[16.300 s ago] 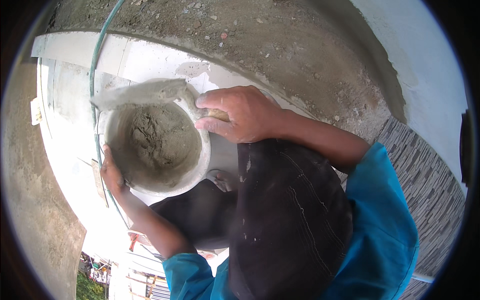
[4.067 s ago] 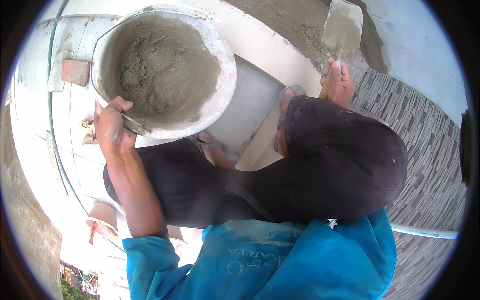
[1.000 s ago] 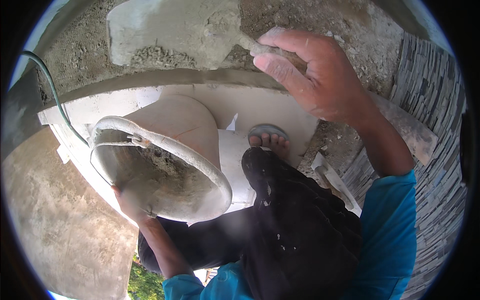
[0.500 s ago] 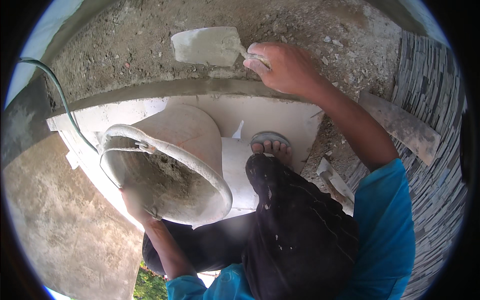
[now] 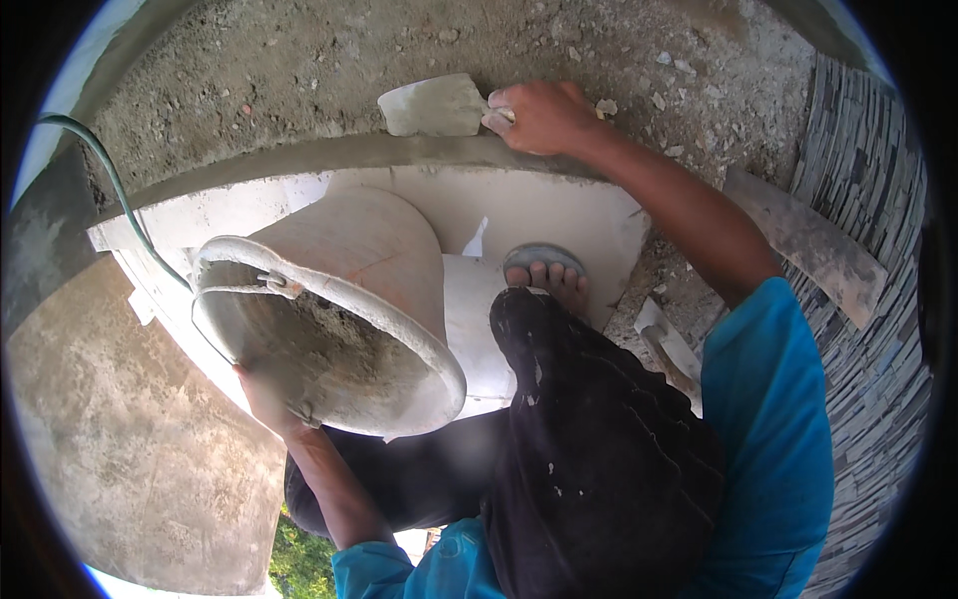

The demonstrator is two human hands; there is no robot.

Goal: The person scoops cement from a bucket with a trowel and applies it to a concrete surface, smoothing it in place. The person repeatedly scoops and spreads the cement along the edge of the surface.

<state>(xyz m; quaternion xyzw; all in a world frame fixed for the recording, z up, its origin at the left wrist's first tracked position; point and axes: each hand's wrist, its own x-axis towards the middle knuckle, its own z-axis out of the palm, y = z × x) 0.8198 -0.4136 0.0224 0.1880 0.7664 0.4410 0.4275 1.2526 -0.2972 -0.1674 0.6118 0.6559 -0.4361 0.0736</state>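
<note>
A grey, mortar-coated bucket [image 5: 374, 240] lies tipped toward me, its mouth facing me and some wet grey mortar [image 5: 349, 344] inside. My left hand [image 5: 267, 399] grips the bucket at its lower left rim, beside the wire handle [image 5: 228, 291]; a blur hides part of the fingers. Farther off, my right hand [image 5: 544, 118] is closed round the handle of a trowel [image 5: 432, 106]. The trowel's broad, mortar-smeared blade points left, over the rough ground at the edge of a smooth mortar band [image 5: 344, 155].
My sandalled foot [image 5: 547, 275] stands on a pale slab [image 5: 589, 215]. To its right lie a second trowel [image 5: 667, 339] and a flat board [image 5: 808, 245] against a striped stone wall [image 5: 873, 200]. A green hose [image 5: 122, 190] crosses the slab at left. Rubble covers the far ground.
My right hand has brought the trowel to the right and nearer, down toward the mortar band. The left hand keeps its hold on the bucket, which has hardly moved.
</note>
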